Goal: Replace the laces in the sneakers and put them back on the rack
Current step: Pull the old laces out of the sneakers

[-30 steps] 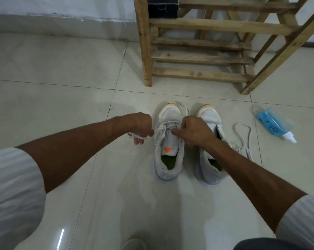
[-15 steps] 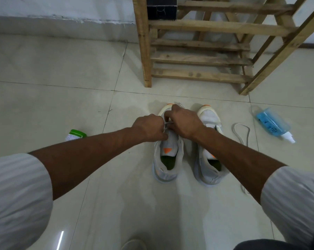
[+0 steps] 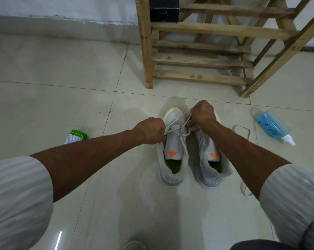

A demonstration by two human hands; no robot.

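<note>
Left hand [image 3: 150,131] and right hand [image 3: 201,114] grip white lace [image 3: 178,121].

My sleeves [image 3: 17,195] are white with faint stripes. The left sneaker [image 3: 172,159] and the right sneaker [image 3: 206,150] are pale grey, each with an orange triangle on the tongue and a green insole. The lace [image 3: 178,123] is white. The rack [image 3: 203,29] is bare tan wood, the box [image 3: 164,9] black, the spray bottle [image 3: 271,123] blue, the floor [image 3: 53,105] cream tile.

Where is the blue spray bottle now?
Head view, right side: the clear blue plastic spray bottle lies on the floor, just right of the loose white lace, in front of the wooden rack.
</note>
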